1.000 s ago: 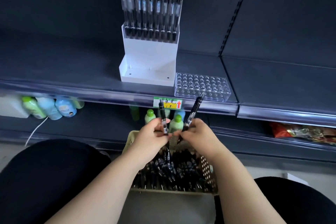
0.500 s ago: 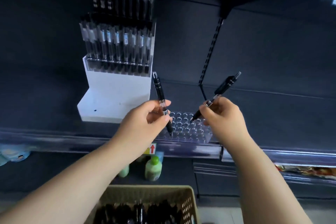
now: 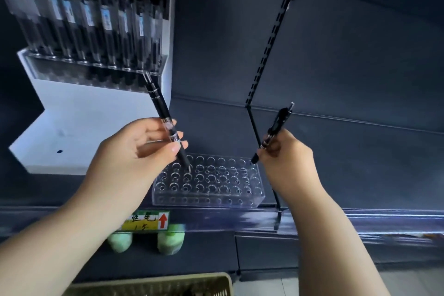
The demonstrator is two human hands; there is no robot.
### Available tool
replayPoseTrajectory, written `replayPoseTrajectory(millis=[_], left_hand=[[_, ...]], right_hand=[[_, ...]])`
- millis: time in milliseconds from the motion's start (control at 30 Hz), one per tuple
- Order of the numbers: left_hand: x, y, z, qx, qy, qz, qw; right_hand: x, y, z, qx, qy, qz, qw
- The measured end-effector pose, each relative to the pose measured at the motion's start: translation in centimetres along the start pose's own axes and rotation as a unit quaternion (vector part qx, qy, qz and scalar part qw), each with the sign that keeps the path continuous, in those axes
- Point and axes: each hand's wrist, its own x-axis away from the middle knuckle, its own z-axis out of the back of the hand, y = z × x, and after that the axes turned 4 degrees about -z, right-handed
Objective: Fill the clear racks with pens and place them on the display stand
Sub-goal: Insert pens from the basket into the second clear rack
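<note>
**A:** Starting closest in, what is showing at the bottom edge?

**B:** A woven basket, but the frame is cutting it off and its contents are too dark to make out.

**A:** And the hands?

**B:** The left hand is pinching the left pen between thumb and fingertips, low on the barrel. The right hand is curling round the right pen near its grip.

**A:** Which way is the rack lying from them?

**B:** The clear rack is sitting on the shelf just beyond and below both hands, between them. Its long side is running left to right along the shelf front, and no pens are standing in it.

**A:** How are the pens pointing?

**B:** Both are pointing tip-down. The left pen is leaning with its top up and to the left, and its tip is meeting a hole in the rack's left half. I cannot tell whether it is inside yet. The right pen is leaning with its top up and to the right, its tip hovering at the far right corner. I am judging the left one nearer to seating, though it is needing to stand straighter first.

**A:** And farther back?

**B:** The white display stand is standing just left of the rack and behind it. It is carrying a filled rack of pens, badly blurred, and the top edge is cutting off its upper rows.
</note>
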Motion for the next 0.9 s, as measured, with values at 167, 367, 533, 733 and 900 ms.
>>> replayPoseTrajectory(millis=[167, 367, 533, 733, 900], left_hand=[[0.1, -0.5, 0.1, -0.002, -0.008, 0.001, 1.000], [0.2, -0.4, 0.1, -0.010, -0.004, 0.017, 1.000], [0.6, 0.0, -0.4, -0.040, -0.010, 0.021, 0.999], [1.2, 0.1, -0.8, -0.054, -0.017, 0.030, 0.998], [1.3, 0.6, -1.7, -0.069, -0.027, 0.019, 0.997]], right_hand=[[0.3, 0.4, -1.5, 0.045, -0.033, -0.002, 0.998], [0.0, 0.4, -1.3, 0.066, -0.040, -0.013, 0.997], [0.2, 0.5, -1.1, 0.065, -0.053, -0.016, 0.996], [0.5, 0.6, -1.1, 0.061, -0.048, -0.012, 0.997], [0.5, 1.0, -0.6, 0.035, -0.046, -0.002, 0.998]])
